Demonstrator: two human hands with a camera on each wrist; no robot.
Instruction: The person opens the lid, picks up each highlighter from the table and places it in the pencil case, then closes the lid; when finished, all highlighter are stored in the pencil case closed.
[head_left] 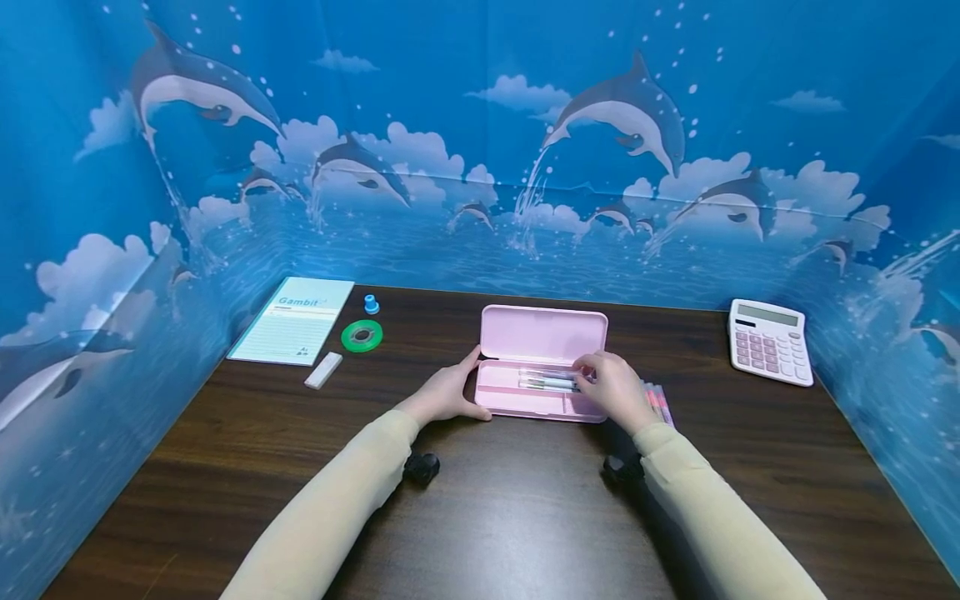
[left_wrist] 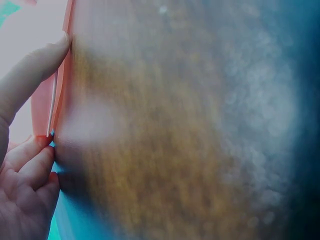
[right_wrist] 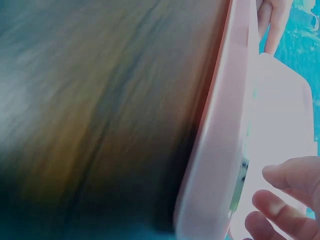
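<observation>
The shiny pink, box-shaped pencil case sits in front of the person, its lid tipped back toward 12 o'clock, which likely leaves room to reach in. The left hand is spread wide, thumb and fingers touching the case's 9 o'clock end, maybe so it won't slide. The right hand is over the 3 o'clock end, fingers a bit bent and apart from the thumb, with nothing seen between them. Slim white pens lie longways inside, probably because they fit best that way. More slim pink pens lie just outside at 3 o'clock, seemingly within easy reach.
</observation>
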